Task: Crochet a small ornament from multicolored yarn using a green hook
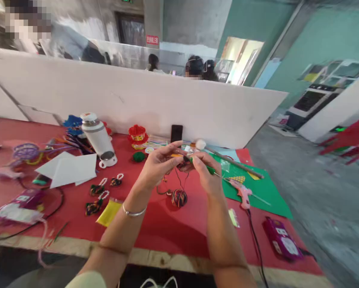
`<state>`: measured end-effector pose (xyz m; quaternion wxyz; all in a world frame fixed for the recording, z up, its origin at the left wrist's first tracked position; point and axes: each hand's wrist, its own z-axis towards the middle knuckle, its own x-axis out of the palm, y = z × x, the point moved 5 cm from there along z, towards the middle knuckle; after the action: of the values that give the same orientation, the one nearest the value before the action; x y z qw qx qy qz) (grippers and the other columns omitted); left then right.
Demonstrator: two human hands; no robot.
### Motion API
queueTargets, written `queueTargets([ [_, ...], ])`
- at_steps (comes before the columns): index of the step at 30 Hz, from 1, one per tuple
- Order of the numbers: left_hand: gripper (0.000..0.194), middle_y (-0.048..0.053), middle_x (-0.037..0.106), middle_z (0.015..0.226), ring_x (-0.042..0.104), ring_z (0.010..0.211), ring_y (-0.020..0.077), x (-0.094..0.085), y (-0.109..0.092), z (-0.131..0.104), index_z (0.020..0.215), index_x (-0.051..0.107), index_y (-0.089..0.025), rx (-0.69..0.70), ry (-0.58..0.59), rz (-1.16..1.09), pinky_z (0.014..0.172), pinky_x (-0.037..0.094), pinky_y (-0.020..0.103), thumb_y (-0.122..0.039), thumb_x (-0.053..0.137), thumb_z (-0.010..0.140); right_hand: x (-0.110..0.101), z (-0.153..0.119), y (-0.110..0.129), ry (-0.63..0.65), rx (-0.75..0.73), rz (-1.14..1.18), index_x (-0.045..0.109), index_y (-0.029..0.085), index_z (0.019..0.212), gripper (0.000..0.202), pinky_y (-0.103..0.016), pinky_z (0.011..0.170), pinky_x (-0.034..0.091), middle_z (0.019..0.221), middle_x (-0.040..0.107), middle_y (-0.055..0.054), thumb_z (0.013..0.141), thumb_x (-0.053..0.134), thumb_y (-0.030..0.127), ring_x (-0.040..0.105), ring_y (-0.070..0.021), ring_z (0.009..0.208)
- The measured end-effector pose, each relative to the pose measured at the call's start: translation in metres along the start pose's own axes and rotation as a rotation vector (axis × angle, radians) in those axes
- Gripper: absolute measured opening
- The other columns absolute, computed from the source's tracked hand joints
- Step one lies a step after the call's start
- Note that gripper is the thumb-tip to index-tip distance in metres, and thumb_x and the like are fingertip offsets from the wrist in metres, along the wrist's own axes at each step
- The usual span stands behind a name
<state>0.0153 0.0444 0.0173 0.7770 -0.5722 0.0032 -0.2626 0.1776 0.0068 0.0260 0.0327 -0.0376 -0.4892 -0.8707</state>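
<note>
Both hands are raised close together over the red table. My left hand [161, 163] is closed, thumb and fingers pinching a small dark piece of yarn work [184, 165]. In my right hand [208, 174] is a thin tool with a green handle [211, 170], its metal shaft pointing down to the right; the fingers are wrapped round it and meet the dark piece. Dark strands hang from the piece towards a multicoloured yarn ball [179, 198] on the table below. The exact shape of the piece is partly hidden by the fingers.
Left of the hands are a white bottle [97, 136], white sheets [74, 170], small yarn pieces with bead loops [94, 206] and a yellow packet [110, 212]. A pink glue gun [242, 192] lies on a green sheet [272, 196] at right. Beyond a white partition [167, 100] are people.
</note>
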Motion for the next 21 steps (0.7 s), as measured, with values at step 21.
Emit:
queueTargets([
  [21, 0.076, 0.003, 0.076, 0.086, 0.050, 0.052, 0.0054, -0.006, -0.004, 0.001, 0.144, 0.066, -0.017, -0.104, -0.067, 0.022, 0.041, 0.033, 0.018, -0.017, 0.088, 0.072, -0.020, 0.010, -0.025, 0.005, 0.208, 0.188, 0.082, 0.023, 0.084, 0.028, -0.032, 0.050, 0.063, 0.064, 0.077, 0.000, 0.080, 0.083, 0.051, 0.071, -0.0177, 0.048],
])
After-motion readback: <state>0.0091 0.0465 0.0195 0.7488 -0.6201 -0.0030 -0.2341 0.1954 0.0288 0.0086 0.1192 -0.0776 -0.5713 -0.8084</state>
